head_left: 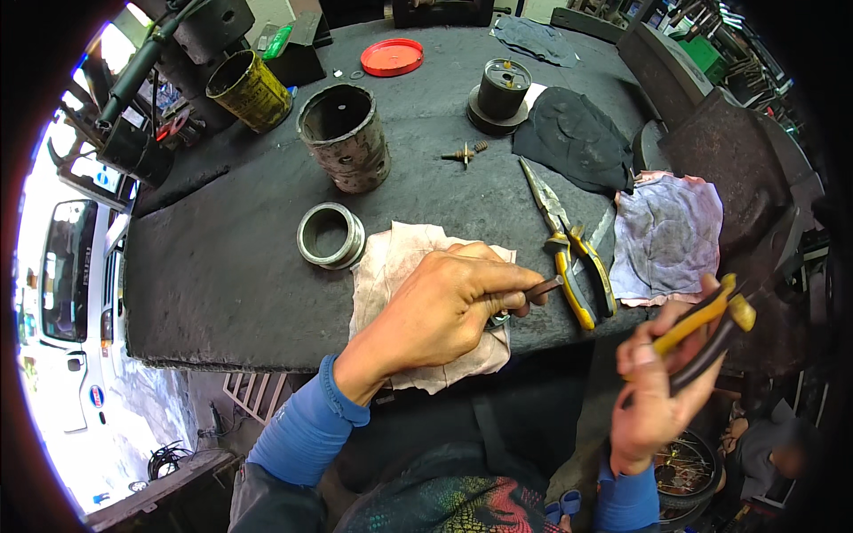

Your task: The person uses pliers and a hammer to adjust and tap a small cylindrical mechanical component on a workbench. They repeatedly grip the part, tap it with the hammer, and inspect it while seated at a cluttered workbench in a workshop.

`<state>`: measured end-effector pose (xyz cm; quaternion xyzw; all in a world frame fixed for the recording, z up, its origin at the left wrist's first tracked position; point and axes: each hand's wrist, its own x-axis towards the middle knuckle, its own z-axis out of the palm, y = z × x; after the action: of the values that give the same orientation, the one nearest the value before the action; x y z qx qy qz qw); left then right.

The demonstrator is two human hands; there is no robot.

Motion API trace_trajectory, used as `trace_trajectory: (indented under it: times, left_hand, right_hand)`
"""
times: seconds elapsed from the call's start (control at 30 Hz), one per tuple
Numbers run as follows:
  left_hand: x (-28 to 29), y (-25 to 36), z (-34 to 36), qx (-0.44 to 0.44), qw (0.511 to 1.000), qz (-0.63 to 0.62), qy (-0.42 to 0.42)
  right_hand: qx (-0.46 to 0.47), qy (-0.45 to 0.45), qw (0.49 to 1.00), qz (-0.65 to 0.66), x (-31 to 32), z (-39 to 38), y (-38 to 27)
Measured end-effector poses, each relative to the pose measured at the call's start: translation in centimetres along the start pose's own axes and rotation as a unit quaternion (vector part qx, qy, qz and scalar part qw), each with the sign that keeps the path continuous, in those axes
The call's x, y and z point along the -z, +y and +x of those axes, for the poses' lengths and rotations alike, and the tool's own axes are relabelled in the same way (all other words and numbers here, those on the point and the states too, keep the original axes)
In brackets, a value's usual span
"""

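My left hand [444, 311] rests on a stained beige rag [400, 253] at the front of the dark workbench [222, 266]. Its fingers pinch a small dark metal pin [544, 286] and a small ring-like part under the palm. My right hand [662, 382] is off the bench's front right corner, shut on a pair of pliers with yellow and black handles [711, 320]. Another pair of long-nose pliers with yellow handles [569, 244] lies on the bench just right of my left hand.
A metal ring [330, 234] sits left of the rag. Behind it stand a rusty cylinder sleeve [345, 138], a yellow can [251, 89], a black round part [500, 93], a red lid [392, 57], a small bolt [464, 155]. Black cloth [577, 138] and a pinkish rag [666, 235] lie right.
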<state>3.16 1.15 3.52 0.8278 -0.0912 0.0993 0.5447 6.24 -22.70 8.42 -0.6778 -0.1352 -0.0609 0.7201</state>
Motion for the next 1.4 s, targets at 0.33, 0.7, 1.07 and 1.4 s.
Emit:
trace_trajectory:
  times: [0.33, 0.7, 1.07, 1.4]
  left_hand:
    - [0.0, 0.2, 0.1, 0.014, 1.0, 0.005, 0.0]
    - [0.1, -0.1, -0.1, -0.017, 0.999, 0.029, -0.001]
    - [0.0, 0.1, -0.1, 0.001, 1.0, 0.014, 0.008]
    - [0.5, 0.1, -0.3, 0.004, 1.0, 0.019, -0.001]
  right_hand:
    - [-0.012, -0.164, 0.951, -0.262, 2.2, -0.2, 0.9]
    - [0.022, 0.02, 0.993, -0.114, 1.8, -0.9, 0.7]
    - [-0.077, -0.113, 0.965, -0.226, 2.5, -2.1, 0.1]
    - [-0.006, -0.105, 0.973, -0.207, 2.5, -2.6, 0.8]
